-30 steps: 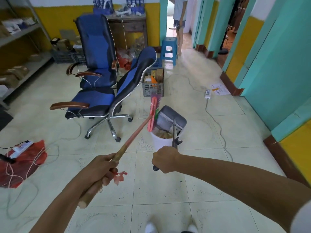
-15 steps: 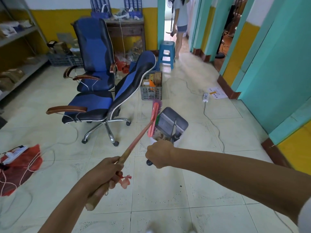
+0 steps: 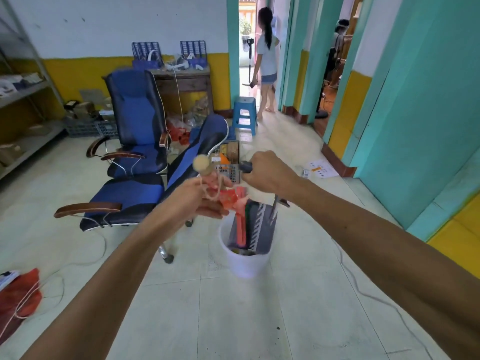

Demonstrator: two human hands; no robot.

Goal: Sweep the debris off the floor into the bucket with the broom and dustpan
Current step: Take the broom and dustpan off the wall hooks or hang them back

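Left grip (image 3: 197,196) clenched round broom (image 3: 240,224), right grip (image 3: 267,172) round dustpan (image 3: 259,229), over bucket (image 3: 246,263)

Two blue office chairs (image 3: 137,126) are seen left of centre, the nearer one (image 3: 155,188) reclined far back. A blue plastic stool (image 3: 244,114) is set by the doorway, where a person (image 3: 267,61) is standing. A grey crate (image 3: 228,165) of boxes is spotted behind. A red bag (image 3: 20,300) is left on the floor tiles (image 3: 233,320), cables trailing nearby.
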